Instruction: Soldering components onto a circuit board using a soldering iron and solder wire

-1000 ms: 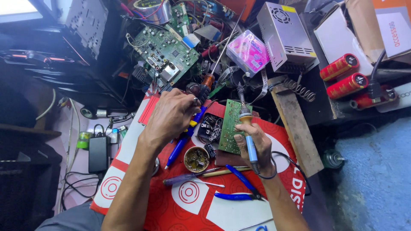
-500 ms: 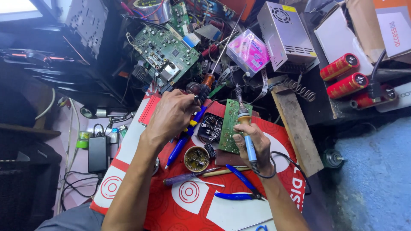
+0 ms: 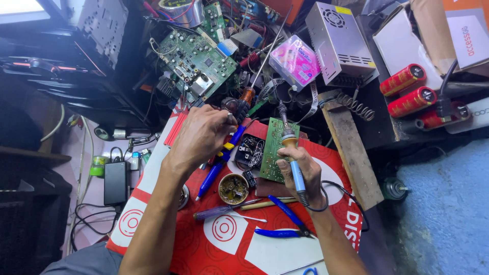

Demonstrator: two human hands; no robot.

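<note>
Holding steady — right hand [image 3: 304, 173] keeps soldering iron [image 3: 291, 153] on circuit board [image 3: 273, 150].

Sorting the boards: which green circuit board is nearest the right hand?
The small narrow board on the red mat, beside the soldering iron; the large board lies farther up.

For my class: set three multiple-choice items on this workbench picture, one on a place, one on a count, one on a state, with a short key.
1. Where is the small green circuit board?
A. on the red mat
B. on the blue floor
C. on top of the black adapter

2. How many red cylinders lie at the right?
A. one
B. three
C. six

3. What is the right hand doing?
A. resting empty
B. gripping the blue-handled soldering iron
C. holding the pliers

Key: 1 A, the board lies on the red mat. 2 B, three lie side by side. 3 B, fingers wrap the iron's handle.
</note>
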